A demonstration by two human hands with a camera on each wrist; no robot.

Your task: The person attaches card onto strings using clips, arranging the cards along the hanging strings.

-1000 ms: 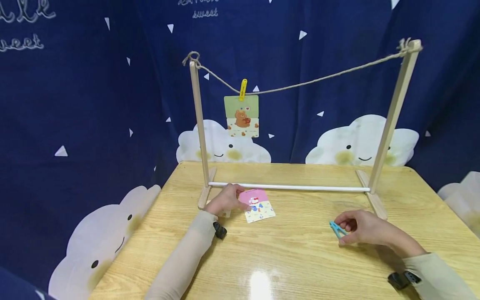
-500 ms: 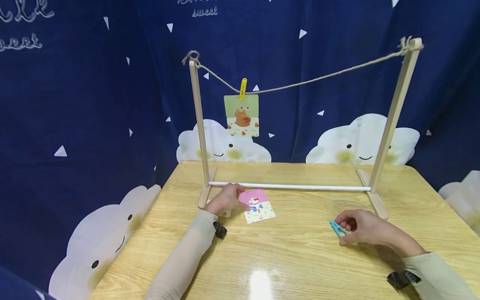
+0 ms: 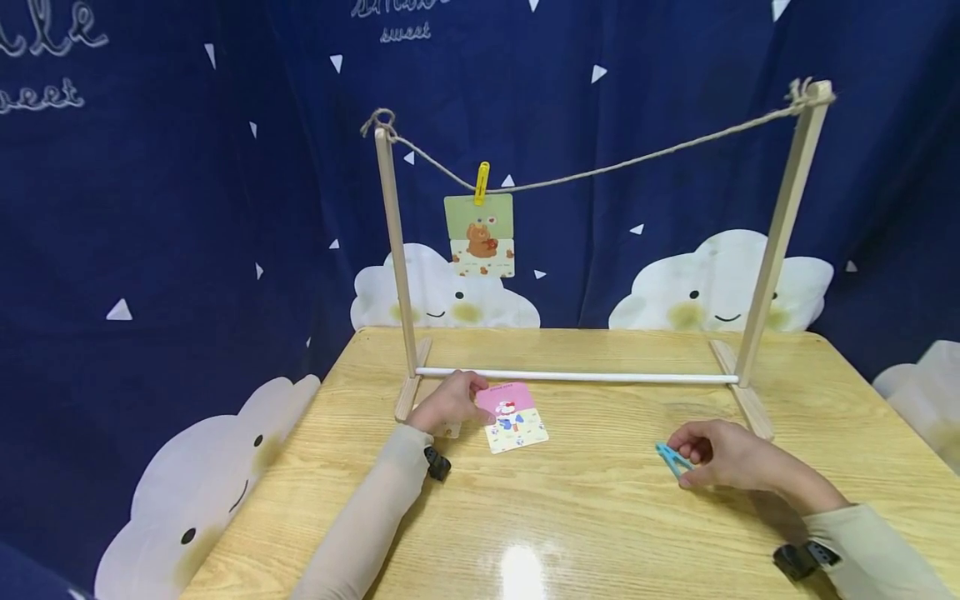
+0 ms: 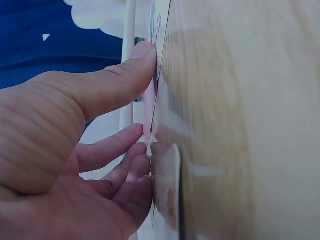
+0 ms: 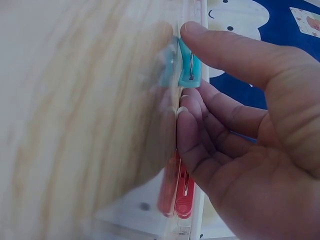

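Head view shifted, right fingers (image 5: pixel 192 132) seemingly pinching clip (image 5: pixel 187 65)

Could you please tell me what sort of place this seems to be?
Probably an indoor staged tabletop setup: a dark blue curtain with smiling clouds hangs behind a wooden table bearing a rack.

From the head we look forward and down over the counter (image 3: pixel 600 533); from the wrists, close up and tipped sideways, at the left hand (image 3: pixel 452 402) and right hand (image 3: pixel 726 455); all views share the blue curtain (image 3: pixel 577 108).
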